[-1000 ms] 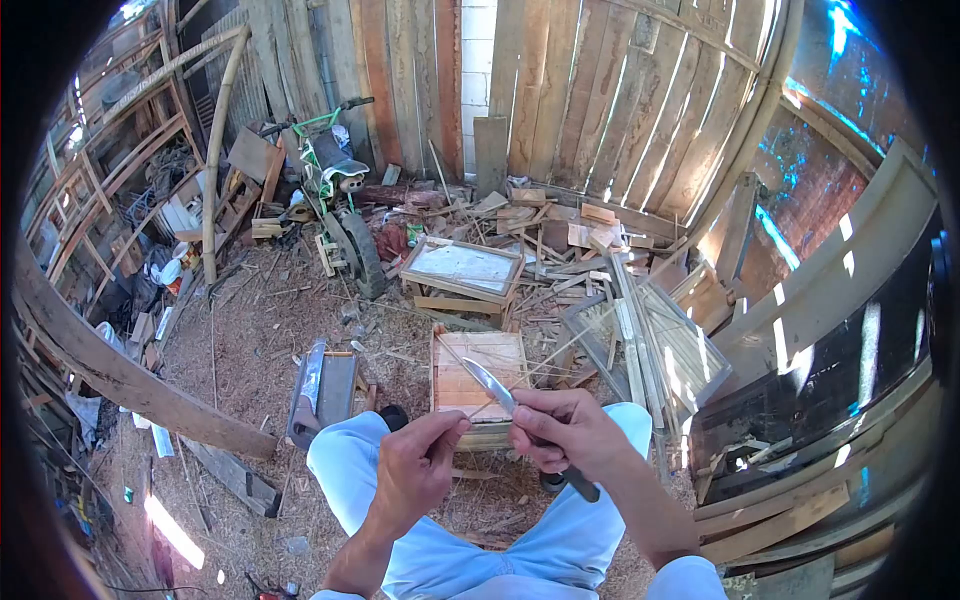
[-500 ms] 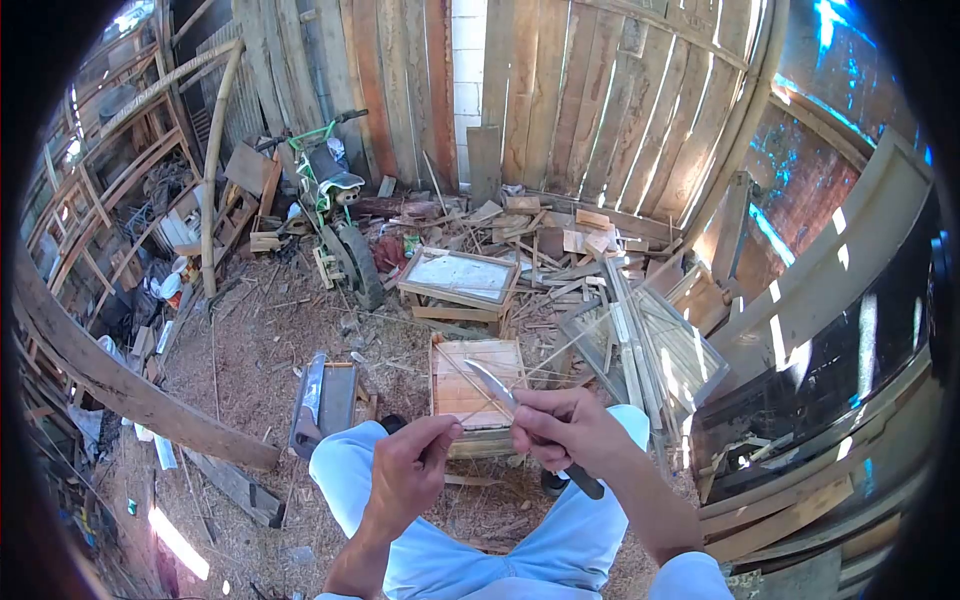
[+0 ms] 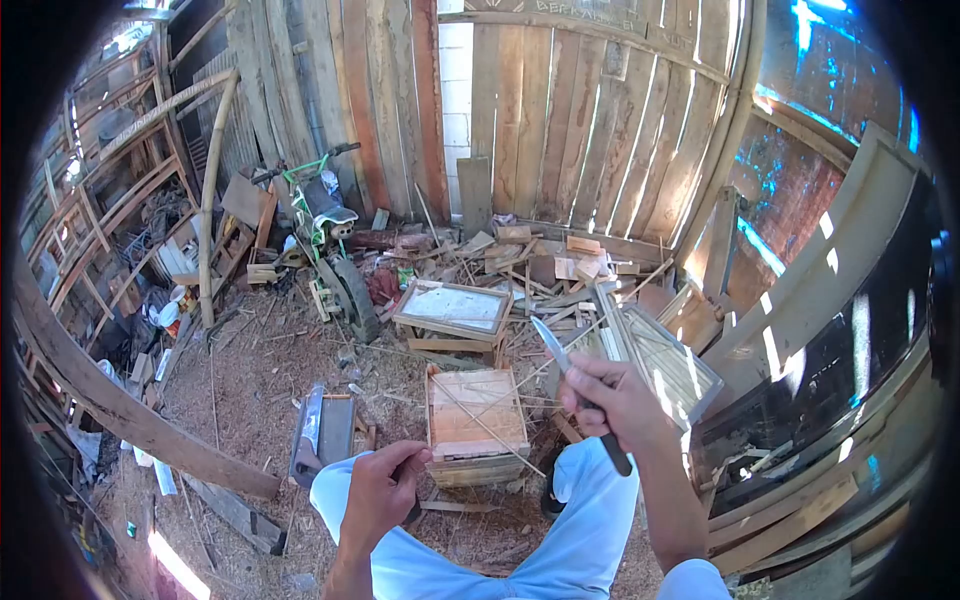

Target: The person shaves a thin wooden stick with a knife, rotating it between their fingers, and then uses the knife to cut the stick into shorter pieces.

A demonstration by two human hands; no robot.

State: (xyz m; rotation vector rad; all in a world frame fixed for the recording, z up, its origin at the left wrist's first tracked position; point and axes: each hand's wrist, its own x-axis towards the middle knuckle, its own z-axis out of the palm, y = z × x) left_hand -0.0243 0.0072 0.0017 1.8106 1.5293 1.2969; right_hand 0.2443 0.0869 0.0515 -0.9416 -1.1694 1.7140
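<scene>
My right hand (image 3: 618, 402) is closed round the handle of a knife (image 3: 552, 345), whose blade points up and to the left. Lower and to the left, my left hand (image 3: 383, 490) is closed with thumb and fingertips pressed together over my knee; anything in that pinch is too small to make out. Between and beyond the hands stands a wooden crate (image 3: 478, 448), with thin sticks (image 3: 484, 405) lying across its top. The knife is apart from the crate and from my left hand.
Left of the crate, a saw (image 3: 313, 422) lies on a dark tray (image 3: 337, 432). Behind the crate is a framed box (image 3: 452, 305). A small bike (image 3: 335, 235) stands near the plank wall (image 3: 520, 120), beside scrap wood (image 3: 590, 262). A beam (image 3: 150, 415) crosses the left side.
My right hand and the knife have moved right and away from my left hand. My left hand has shifted slightly down and left. The view has tilted up a little.
</scene>
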